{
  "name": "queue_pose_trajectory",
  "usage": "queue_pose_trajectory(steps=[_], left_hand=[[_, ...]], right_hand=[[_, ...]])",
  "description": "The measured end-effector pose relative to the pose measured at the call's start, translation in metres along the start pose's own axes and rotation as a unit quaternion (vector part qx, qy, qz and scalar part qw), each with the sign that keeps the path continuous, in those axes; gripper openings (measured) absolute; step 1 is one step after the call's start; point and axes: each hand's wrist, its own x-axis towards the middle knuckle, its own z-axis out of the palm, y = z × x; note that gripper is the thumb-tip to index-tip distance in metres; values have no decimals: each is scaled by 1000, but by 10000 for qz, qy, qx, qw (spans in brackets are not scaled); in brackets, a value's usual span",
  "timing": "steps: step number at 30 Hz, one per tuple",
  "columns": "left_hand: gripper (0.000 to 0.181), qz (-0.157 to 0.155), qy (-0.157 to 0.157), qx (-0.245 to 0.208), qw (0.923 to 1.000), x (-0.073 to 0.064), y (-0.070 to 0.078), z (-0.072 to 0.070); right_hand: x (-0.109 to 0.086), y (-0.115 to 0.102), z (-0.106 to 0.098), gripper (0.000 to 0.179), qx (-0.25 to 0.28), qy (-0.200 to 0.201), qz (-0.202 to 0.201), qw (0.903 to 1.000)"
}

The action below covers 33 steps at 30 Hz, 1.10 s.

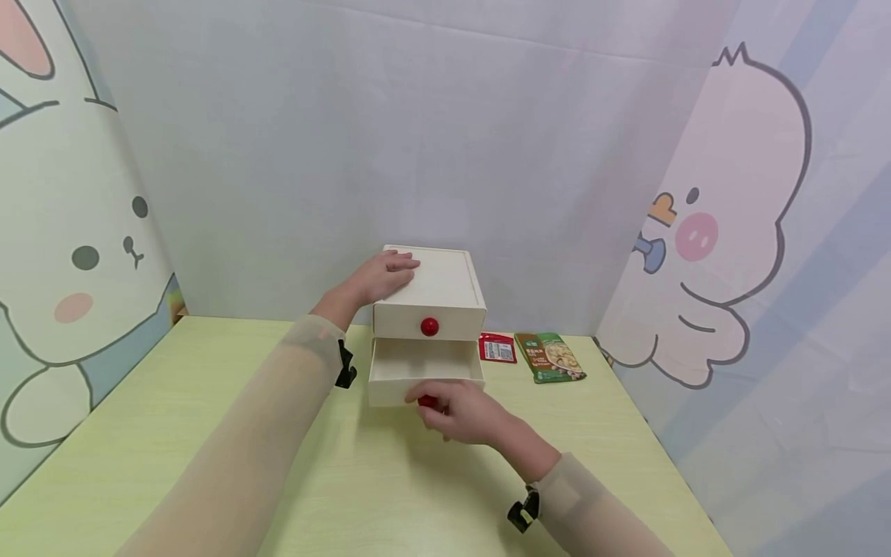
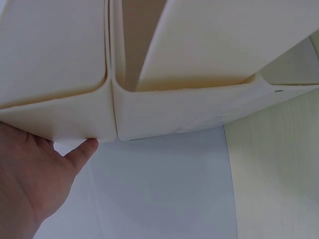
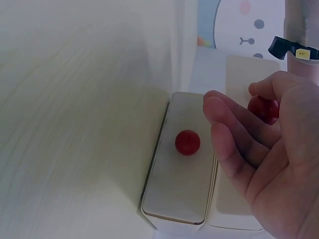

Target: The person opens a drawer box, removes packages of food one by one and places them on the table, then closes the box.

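Observation:
A white two-drawer box (image 1: 445,275) stands near the back wall. Its upper drawer (image 1: 397,321) is closed, with a red knob (image 1: 429,326) on the front. The lower drawer (image 1: 390,392) is pulled out, and no contents show in its visible part. My left hand (image 1: 383,275) rests on the left side of the box top, fingers extended; the left wrist view shows the thumb (image 2: 83,153) along the box's edge. In front of the lower drawer is my right hand (image 1: 459,411), fingers loosely bent beside the lower red knob (image 3: 188,143). In the right wrist view the fingers appear apart from that knob.
To the right of the box lie a small red packet (image 1: 498,348) and a green and brown food pouch (image 1: 551,357). The box stands on a pale yellow-green table (image 1: 306,495). Curtains with cartoon animals (image 1: 738,193) enclose the back and sides.

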Motion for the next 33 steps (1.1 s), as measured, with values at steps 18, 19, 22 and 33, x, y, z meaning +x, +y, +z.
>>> queue_pose_trajectory(steps=[18,19,22,33], left_hand=[[52,-19,10,-30,10000,-1,0,0],[52,-32,10,-39,10000,-1,0,-1],[52,-33,17,-37,10000,-1,0,-1],[52,9,5,-131,9999,-3,0,0]], right_hand=[[16,5,-6,24,102,-46,275,9996],[17,6,-7,24,102,-43,292,9995],[20,6,-8,25,126,-48,355,9993],[32,11,-11,27,-9,30,394,9992]])
